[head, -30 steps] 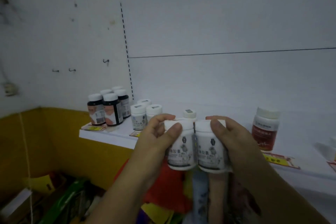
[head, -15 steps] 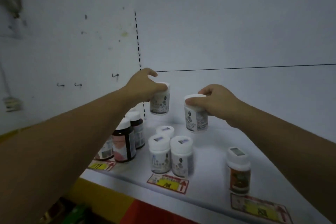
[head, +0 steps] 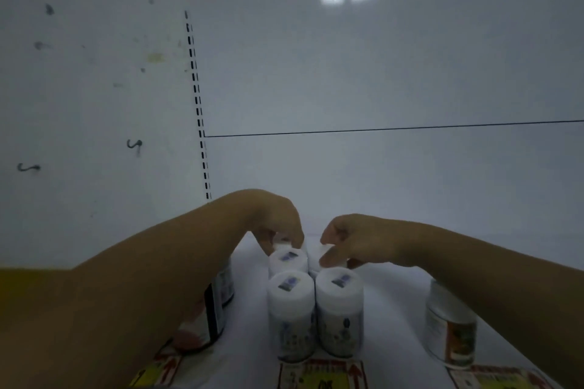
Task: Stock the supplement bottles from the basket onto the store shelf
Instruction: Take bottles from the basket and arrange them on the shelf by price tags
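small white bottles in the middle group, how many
5: front-left bottle, front-right bottle, middle bottle behind them, back-left bottle in the left hand, back-right bottle in the right hand. More may be hidden.

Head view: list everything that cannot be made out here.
Head view only:
- Rear left bottle: left hand covers all but its cap.
- Rear right bottle: right hand hides its body.
- Dark bottle: mostly behind the left forearm.
- Price tags: blurred, cut by the bottom edge.
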`<state>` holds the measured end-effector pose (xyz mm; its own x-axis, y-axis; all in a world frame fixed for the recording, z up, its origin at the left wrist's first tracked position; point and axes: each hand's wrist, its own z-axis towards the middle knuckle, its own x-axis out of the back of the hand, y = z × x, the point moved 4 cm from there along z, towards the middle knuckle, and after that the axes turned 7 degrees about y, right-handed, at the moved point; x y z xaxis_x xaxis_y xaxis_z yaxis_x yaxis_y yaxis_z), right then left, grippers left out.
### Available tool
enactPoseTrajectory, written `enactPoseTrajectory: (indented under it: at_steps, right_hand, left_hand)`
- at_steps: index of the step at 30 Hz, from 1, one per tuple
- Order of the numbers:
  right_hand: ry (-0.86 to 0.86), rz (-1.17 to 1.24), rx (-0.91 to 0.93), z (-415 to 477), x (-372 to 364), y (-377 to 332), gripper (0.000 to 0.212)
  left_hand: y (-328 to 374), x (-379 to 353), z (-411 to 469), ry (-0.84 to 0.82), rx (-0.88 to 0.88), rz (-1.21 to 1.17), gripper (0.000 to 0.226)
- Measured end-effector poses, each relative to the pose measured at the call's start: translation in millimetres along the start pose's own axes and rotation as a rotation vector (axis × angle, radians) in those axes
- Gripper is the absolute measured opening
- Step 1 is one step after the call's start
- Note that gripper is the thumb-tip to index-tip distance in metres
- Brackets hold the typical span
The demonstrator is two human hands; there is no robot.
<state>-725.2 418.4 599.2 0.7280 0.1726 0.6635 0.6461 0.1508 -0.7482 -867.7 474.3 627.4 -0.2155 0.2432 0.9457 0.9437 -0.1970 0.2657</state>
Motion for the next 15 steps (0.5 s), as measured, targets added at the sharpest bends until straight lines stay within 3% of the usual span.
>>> enactPoseTrajectory:
  at_steps: [4, 6, 10, 12, 15]
  right_hand:
    - [-0.019, -0.063, -0.008, -7, -4, -3, 0.027]
    - [0.053, -0.123, 0.03, -9, -3, -4, 0.035]
    - [0.429, -0.693, 0.15, -14, 38, -3, 0.062]
    - [0.463, -0.912, 0.074, -24, 66, 3, 0.069]
    - [0.462, -0.984, -0.039, -51, 97, 16, 0.073]
  left_hand:
    - [6, -4, -4, -0.043, -0.023, -0.071, 0.042]
    - [10, -3, -8, -0.028, -0.056, 0.032, 0.047]
    - [33, 28, -7, 0.227, -0.245, 0.426, 0.071]
    - [58, 48, -11, 0.36, -0.321, 0.36, 0.074]
    - [102, 50, -23, 0.424, -0.458, 0.299, 0.072]
